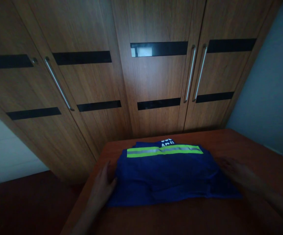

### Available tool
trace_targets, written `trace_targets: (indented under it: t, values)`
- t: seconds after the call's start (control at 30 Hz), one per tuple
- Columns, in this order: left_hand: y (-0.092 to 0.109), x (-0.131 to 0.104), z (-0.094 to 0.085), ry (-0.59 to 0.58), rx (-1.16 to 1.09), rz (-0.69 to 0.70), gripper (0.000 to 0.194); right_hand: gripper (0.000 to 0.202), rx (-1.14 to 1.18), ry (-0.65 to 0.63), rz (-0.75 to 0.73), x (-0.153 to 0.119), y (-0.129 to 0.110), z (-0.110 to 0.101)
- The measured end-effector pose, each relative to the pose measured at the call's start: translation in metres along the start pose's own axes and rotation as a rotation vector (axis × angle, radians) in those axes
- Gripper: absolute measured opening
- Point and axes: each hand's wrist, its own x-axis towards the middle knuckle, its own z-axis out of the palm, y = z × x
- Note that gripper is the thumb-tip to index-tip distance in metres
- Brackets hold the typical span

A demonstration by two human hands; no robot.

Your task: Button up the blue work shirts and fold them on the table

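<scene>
A dark blue garment (pixel 166 176) lies folded on a reddish-brown table. Across its far part runs a yellow-green band with a silver stripe, and white lettering shows beyond the band. My left hand (pixel 102 186) is at the garment's left edge, thumb and fingers apart, with the thumb tip at the cloth. On the opposite side, my right hand (pixel 234 169) rests by the right edge with its fingers extended towards the fabric. Dim light blurs the right fingertips, and neither hand shows cloth gripped in it.
The wooden table (pixel 266 163) stands against a tall wooden wardrobe (pixel 153 75) with black strips and metal handles. A pale wall (pixel 268 98) rises at the right. Dark red floor (pixel 34 202) shows at the lower left, beside a white surface (pixel 9 147).
</scene>
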Motion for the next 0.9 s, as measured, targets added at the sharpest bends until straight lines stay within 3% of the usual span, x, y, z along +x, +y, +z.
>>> trace_targets:
  t: [0.07, 0.13, 0.2, 0.27, 0.33, 0.47, 0.53, 0.6, 0.67, 0.73, 0.9]
  values:
    - [0.014, -0.003, 0.003, -0.022, 0.237, 0.156, 0.069, 0.045, -0.169, 0.010, -0.125, -0.006, -0.004, 0.012]
    - [0.033, -0.007, 0.007, -0.193, 0.382, 0.239, 0.067, 0.054, -0.240, -0.047, -0.231, -0.011, -0.017, 0.022]
    - [0.052, -0.010, 0.013, -0.349, 0.492, 0.252, 0.063, 0.052, -0.268, -0.102, -0.295, -0.014, -0.033, 0.029]
    - [0.065, -0.011, 0.018, -0.405, 0.548, 0.256, 0.051, 0.040, -0.276, -0.150, -0.283, -0.012, -0.048, 0.029]
    - [0.073, -0.007, 0.020, -0.406, 0.466, 0.291, 0.037, 0.033, -0.269, -0.172, -0.226, -0.005, -0.059, 0.020]
    - [0.082, 0.029, 0.013, -0.358, -0.027, 0.208, 0.035, 0.032, -0.201, -0.122, -0.157, 0.032, -0.081, -0.013]
    - [0.091, 0.059, 0.011, -0.222, -0.236, 0.187, 0.036, 0.033, -0.148, 0.000, -0.174, 0.063, -0.094, -0.027]
    - [0.101, 0.090, 0.013, -0.044, -0.317, 0.321, 0.040, 0.040, -0.064, 0.145, -0.229, 0.094, -0.108, -0.033]
    - [0.111, 0.112, 0.019, 0.049, -0.258, 0.448, 0.056, 0.062, -0.005, 0.217, -0.278, 0.120, -0.118, -0.031]
    - [0.118, 0.120, 0.028, 0.061, -0.127, 0.527, 0.063, 0.075, -0.010, 0.197, -0.323, 0.133, -0.123, -0.021]
    - [0.101, 0.096, 0.055, -0.133, 0.217, 0.533, 0.045, 0.065, -0.128, -0.098, -0.374, 0.115, -0.104, 0.019]
